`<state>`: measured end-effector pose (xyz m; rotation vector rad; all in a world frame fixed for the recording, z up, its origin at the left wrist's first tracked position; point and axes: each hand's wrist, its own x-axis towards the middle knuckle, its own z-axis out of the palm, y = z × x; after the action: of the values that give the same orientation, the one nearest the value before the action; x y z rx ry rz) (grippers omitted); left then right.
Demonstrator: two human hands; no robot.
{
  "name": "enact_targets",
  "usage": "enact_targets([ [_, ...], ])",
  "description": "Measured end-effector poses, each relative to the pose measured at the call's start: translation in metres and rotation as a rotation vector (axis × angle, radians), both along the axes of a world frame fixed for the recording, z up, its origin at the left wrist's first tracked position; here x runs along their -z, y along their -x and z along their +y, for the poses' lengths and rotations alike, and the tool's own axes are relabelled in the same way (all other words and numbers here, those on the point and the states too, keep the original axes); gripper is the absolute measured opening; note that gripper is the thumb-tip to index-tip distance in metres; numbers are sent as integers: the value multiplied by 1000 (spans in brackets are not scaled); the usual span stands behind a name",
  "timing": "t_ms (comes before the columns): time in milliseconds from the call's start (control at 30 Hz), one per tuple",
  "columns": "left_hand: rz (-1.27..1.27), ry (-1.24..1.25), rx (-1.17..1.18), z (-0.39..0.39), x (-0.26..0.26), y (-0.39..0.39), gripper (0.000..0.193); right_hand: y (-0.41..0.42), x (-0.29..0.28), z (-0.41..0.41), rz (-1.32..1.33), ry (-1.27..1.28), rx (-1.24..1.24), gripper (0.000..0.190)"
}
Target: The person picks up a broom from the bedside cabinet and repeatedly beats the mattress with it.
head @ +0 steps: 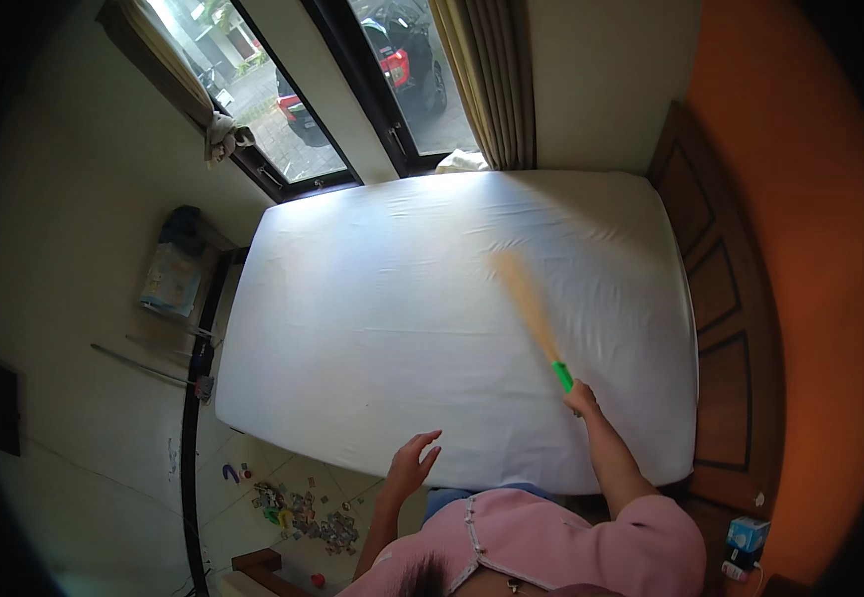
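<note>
My right hand (582,400) is closed around the green handle of a stick hand broom (529,302). The broom's tan bristles point away from me over the right half of the mattress and look blurred; whether they touch the sheet I cannot tell. A white fitted sheet (372,298) covers the mattress, with wrinkles near the broom tip and towards the far right corner. My left hand (411,464) is empty, thumb and fingers apart, above the bed's near edge.
A dark wooden headboard (719,298) borders the bed's right end. Windows (417,82) and curtains (488,74) stand behind it. Small scattered pieces (312,515) litter the floor at the near left. A long-handled brush (204,388) leans by the left wall. A blue box (747,533) sits at lower right.
</note>
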<state>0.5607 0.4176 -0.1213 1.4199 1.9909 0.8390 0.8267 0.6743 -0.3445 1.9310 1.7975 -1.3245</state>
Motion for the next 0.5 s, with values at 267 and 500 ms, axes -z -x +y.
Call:
enact_targets([
  [267, 12, 18, 8, 24, -8, 12, 27, -54, 3, 81, 4, -435, 380, 28],
  [500, 46, -2, -58, 21, 6, 30, 27, 7, 32, 124, 107, -91, 208, 16],
])
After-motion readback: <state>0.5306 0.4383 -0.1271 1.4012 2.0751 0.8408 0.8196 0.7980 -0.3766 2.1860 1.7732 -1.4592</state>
